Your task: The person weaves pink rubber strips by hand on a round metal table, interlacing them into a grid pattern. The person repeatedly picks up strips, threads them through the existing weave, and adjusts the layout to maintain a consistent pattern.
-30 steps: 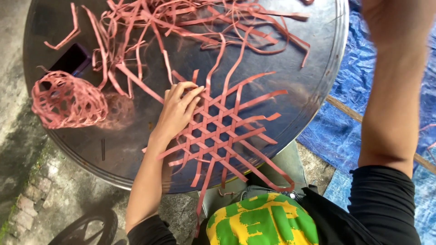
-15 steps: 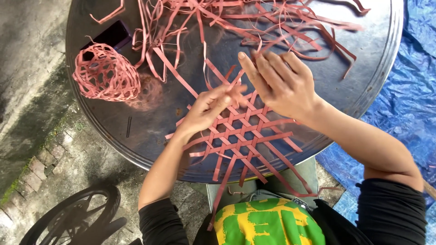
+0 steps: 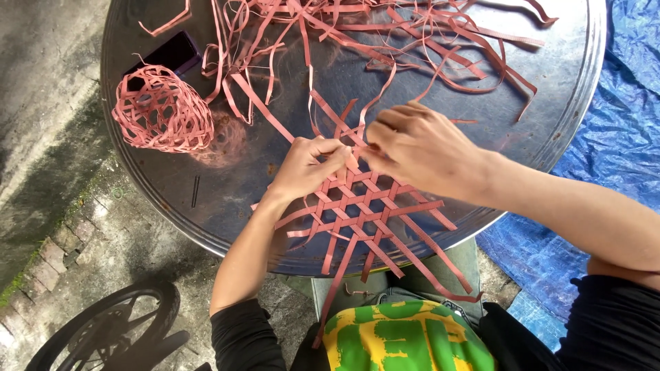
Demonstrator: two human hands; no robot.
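2 hands meet at the far edge of our flat pink lattice mat [image 3: 364, 206], which lies on the near part of the round metal table [image 3: 550, 117]. Our left hand [image 3: 308, 168] presses curled fingers onto crossings; our right hand [image 3: 419, 148] pinches 1 strip. Next, we judge, that strip must thread between others. Loose strips [image 3: 385, 34] tangle beyond; a finished woven ball [image 3: 161, 110] sits well apart, left.

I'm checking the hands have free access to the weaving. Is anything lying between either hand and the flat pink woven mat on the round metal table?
Nothing visible does. The left hand and right hand both rest directly on the far edge of the woven mat. The loose strips and small woven basket lie apart from it.
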